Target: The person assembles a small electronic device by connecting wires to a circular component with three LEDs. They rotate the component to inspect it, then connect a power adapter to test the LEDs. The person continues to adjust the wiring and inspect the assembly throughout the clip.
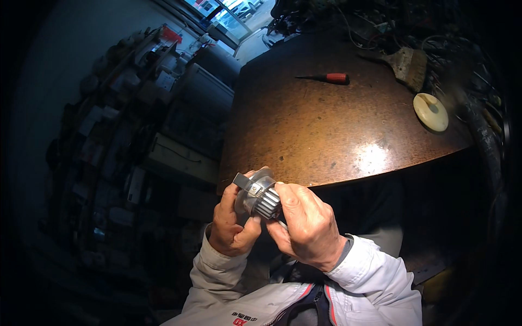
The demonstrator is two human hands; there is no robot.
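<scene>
Fitting [266, 205], ribbed shiny metal with flared rim, is clamped between left hand [228, 228] and right hand [307, 220], between 7 and 8 o'clock of scuffed wooden table [304, 130]. From it, red-handled screwdriver [337, 79] is seen at 1 o'clock, flat bristle brush [409, 68] and smooth cream roll [426, 112] near 2.

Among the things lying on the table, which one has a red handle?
The slim screwdriver-like tool, leftmost of the three; the wide brush and the round cream disc show no red.
</scene>
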